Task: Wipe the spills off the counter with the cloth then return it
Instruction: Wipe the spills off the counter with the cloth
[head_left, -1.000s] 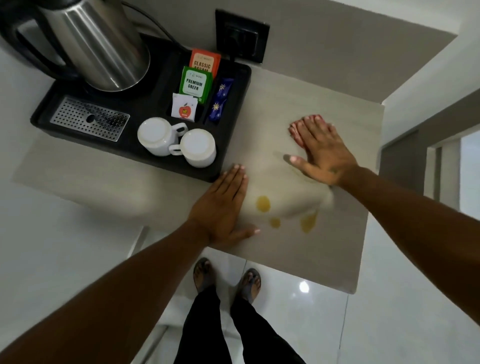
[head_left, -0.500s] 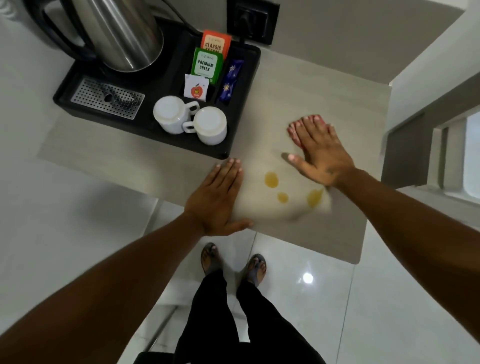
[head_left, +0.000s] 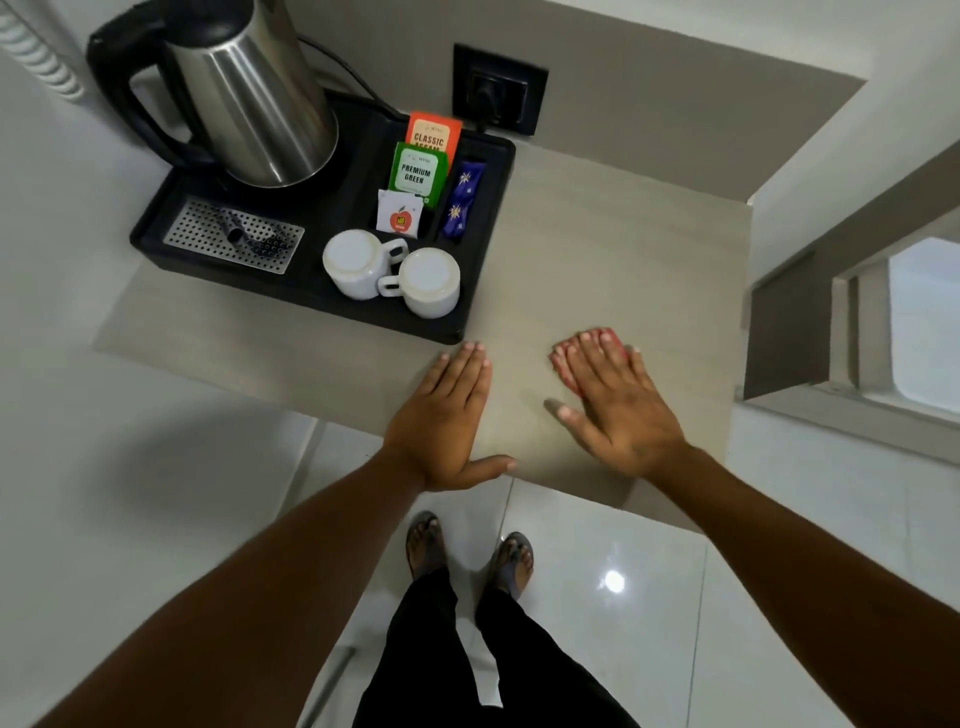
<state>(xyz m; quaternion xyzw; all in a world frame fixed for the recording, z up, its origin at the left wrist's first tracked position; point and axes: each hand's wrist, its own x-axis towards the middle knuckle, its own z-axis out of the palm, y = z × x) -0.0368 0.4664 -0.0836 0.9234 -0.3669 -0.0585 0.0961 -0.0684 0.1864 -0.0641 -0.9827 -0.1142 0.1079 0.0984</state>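
Observation:
The beige counter (head_left: 597, 249) shows no yellow spill marks. My right hand (head_left: 618, 410) lies flat with fingers spread, pressing down a small red cloth (head_left: 558, 364). Only the cloth's edges show, beside and beyond my fingertips. My left hand (head_left: 447, 415) rests flat and empty on the counter near its front edge, just in front of the black tray's (head_left: 493, 234) corner. A bare strip of counter separates the two hands.
The black tray holds a steel kettle (head_left: 254, 104), two upturned white cups (head_left: 358, 262), and tea sachets (head_left: 418, 171). A plugged wall socket (head_left: 498, 88) sits behind it. The counter ends at a wall on the right, with glossy floor tiles (head_left: 613, 582) below.
My right hand slid the cloth toward me over the spot where three yellow spills lay; they no longer show. My left hand stayed flat on the counter. The camera view shifted.

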